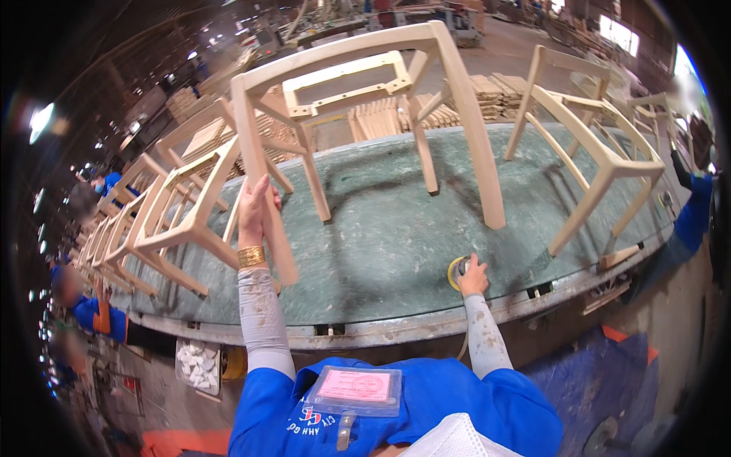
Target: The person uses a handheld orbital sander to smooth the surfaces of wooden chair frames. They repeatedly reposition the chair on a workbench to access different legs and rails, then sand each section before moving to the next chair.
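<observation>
A pale wooden chair frame [339, 50] stands on the green worktable [365, 266] in front of me. My left hand [257, 207] is wrapped round its near left leg, about halfway up. Low on the right, my right hand [474, 276] grips a round sander [458, 272] with a yellow rim. The sander rests at the tabletop, apart from the chair frame, and my fingers hide part of it. A hose runs down from it past the table edge.
More chair frames stand on the table, one at right [586, 145] and several in a row at left [183, 198]. Wood pieces [381, 120] are stacked beyond. A bin of white scraps [199, 365] sits below the near edge. Blue-clothed people [113, 320] work at both sides.
</observation>
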The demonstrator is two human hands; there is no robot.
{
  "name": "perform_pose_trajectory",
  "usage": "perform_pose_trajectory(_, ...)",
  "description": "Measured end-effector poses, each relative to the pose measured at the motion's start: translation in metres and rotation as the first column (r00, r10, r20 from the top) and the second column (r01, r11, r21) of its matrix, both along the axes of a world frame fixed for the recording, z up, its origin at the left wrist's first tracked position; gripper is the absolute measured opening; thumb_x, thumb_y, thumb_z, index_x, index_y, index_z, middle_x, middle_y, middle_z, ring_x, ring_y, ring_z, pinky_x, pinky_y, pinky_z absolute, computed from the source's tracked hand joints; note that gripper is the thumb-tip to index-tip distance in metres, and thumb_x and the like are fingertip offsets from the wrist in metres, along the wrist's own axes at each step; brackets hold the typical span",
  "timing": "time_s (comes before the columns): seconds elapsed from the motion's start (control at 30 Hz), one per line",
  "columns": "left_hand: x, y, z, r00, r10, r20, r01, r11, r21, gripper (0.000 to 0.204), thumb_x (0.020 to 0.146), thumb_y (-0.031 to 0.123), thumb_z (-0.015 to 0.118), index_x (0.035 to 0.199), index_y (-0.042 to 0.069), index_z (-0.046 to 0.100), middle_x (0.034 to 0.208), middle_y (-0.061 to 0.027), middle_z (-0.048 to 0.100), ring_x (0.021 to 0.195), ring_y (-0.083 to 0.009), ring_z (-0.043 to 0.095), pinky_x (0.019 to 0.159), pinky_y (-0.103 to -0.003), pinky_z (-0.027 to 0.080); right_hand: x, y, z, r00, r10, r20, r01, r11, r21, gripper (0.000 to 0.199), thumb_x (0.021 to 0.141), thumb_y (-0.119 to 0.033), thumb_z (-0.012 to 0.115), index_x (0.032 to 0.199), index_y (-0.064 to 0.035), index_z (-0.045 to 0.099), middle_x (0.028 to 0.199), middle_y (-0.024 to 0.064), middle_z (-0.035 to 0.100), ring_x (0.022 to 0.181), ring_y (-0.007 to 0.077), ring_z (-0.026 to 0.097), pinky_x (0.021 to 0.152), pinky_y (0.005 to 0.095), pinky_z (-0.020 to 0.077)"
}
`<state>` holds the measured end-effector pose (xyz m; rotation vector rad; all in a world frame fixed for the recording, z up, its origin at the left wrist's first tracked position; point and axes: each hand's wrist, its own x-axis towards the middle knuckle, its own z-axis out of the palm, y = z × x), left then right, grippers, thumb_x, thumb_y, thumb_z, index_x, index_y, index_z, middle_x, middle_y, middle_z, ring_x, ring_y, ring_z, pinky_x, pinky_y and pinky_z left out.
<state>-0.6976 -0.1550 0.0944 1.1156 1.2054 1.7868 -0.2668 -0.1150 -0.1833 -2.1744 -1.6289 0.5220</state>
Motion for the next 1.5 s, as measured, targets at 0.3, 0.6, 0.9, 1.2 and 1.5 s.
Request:
perform_pose_trajectory(0.3,0.007,-0.011,-0.004,0.998,-0.011,0.062,0.01,1.0,0.026,0.035,0.093,0.042,0.055,0.099,0.008,0.048,0.071,-0.0047,0.058,0.053,-0.0113,0.056,0.049,-0.023,0.047,0.003,-0.004,0.01,0.996,0.035,0.076,-0.033,0.999,-0.026,0.073,0.072,-0.014,0.069,0.137,-0.0217,0.037,0.113,0.0239,0.047,0.092,0.041,0.06,0.081,0.0471,0.0498)
perform_pose_trajectory(0.6,0.012,-0.023,-0.018,0.995,-0.056,0.081,0.049,0.996,0.081,0.03,0.094,0.036,0.054,0.098,0.008,0.044,0.07,-0.0053,0.056,0.053,-0.0116,0.055,0.048,-0.024,0.046,-0.037,-0.045,0.049,0.969,0.149,-0.197,-0.129,0.986,0.109,0.078,0.063,-0.02,0.073,0.134,-0.025,0.041,0.112,0.0249,0.051,0.098,0.045,0.057,0.087,0.0475,0.0476)
perform_pose_trajectory(0.9,0.023,-0.056,-0.042,0.987,-0.148,0.064,0.142,0.985,0.094,0.029,0.095,0.034,0.054,0.101,0.007,0.044,0.07,-0.0057,0.055,0.055,-0.0116,0.055,0.049,-0.025,0.047,-0.094,-0.066,0.237,0.884,0.407,-0.229,-0.121,0.673,0.73,0.076,0.064,-0.011,0.078,0.132,-0.0237,0.046,0.103,0.0152,0.051,0.095,0.0354,0.057,0.083,0.0423,0.0484)
perform_pose_trajectory(1.2,0.03,-0.072,-0.062,0.99,-0.139,0.01,0.138,0.986,0.093,0.03,0.096,0.034,0.049,0.108,0.007,0.043,0.072,-0.0067,0.055,0.056,-0.0136,0.055,0.05,-0.025,0.047,-0.089,-0.024,0.335,0.878,0.436,-0.197,-0.021,0.447,0.894,0.07,0.067,-0.011,0.079,0.13,-0.0193,0.049,0.103,0.0153,0.052,0.092,0.0301,0.057,0.084,0.0394,0.0469)
perform_pose_trajectory(1.5,0.038,-0.092,-0.082,0.993,-0.114,-0.007,0.114,0.991,0.073,0.033,0.093,0.034,0.054,0.107,0.006,0.043,0.072,-0.0062,0.055,0.056,-0.0137,0.055,0.05,-0.026,0.046,-0.065,0.007,0.379,0.959,0.283,-0.013,-0.115,0.432,0.895,0.069,0.068,-0.018,0.077,0.13,-0.025,0.048,0.101,0.0147,0.056,0.094,0.0313,0.057,0.083,0.0409,0.0477)
